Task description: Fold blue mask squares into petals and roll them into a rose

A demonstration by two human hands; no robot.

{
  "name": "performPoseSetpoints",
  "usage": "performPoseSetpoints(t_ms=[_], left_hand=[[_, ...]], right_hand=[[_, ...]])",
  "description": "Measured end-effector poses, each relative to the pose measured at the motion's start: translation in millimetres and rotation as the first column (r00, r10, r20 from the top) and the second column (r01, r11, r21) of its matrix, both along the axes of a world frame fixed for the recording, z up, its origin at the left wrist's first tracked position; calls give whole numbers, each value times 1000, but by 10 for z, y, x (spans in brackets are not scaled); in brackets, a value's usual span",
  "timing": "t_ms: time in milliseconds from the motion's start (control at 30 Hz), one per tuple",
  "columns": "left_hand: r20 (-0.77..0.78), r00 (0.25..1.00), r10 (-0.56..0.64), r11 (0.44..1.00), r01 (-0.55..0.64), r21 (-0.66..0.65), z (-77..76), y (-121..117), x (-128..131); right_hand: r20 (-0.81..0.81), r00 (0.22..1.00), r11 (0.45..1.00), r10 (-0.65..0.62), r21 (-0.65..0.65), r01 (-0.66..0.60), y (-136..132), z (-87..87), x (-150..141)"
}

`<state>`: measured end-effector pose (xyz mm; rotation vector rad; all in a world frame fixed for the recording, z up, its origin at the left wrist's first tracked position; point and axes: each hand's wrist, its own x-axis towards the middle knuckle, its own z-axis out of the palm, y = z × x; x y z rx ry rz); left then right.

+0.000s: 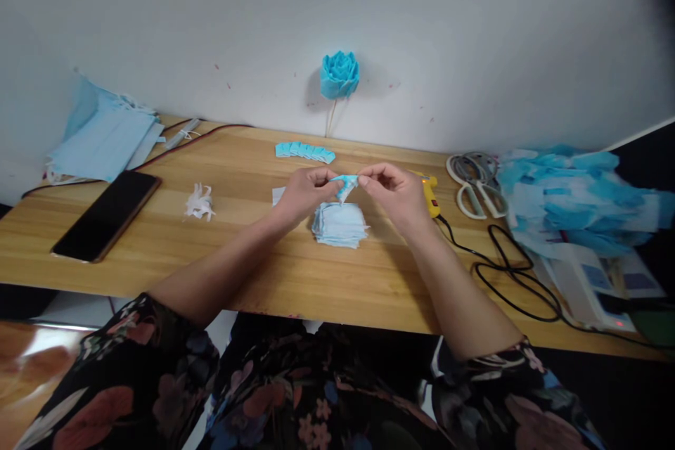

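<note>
Over desk [316, 288], forearms [232, 264] slant inward; left hand [304, 195], right hand [398, 197] pinch blue piece [347, 185] between fingers [377, 169].

One head-worn camera looked forward and steeply down from just above the person's dark, floral-patterned clothing [295, 394], across the long, light-brown wooden table [316, 288] close below, towards the pale grey wall [211, 28] behind it.

Blue held piece [346, 185] — floral-patterned black sleeves [126, 380]
</note>
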<state>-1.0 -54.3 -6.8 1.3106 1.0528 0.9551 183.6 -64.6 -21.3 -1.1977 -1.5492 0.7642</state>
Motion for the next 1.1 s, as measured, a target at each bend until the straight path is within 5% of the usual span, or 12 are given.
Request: performPoseSetpoints(t_ms=[167,400,1100], left_hand=[[6,1000,-10,1000,10,1,-14,7,-11],[22,1000,-20,1000,20,15,-22,16,-21],[43,998,-47,998,49,-39,-29,32,-55]], right_hand=[[188,980,977,-57,214,16,-68,100,-45],[447,885,840,-130,523,-141,-68,114,-11],[491,869,840,-59,496,-223,-76,95,16]])
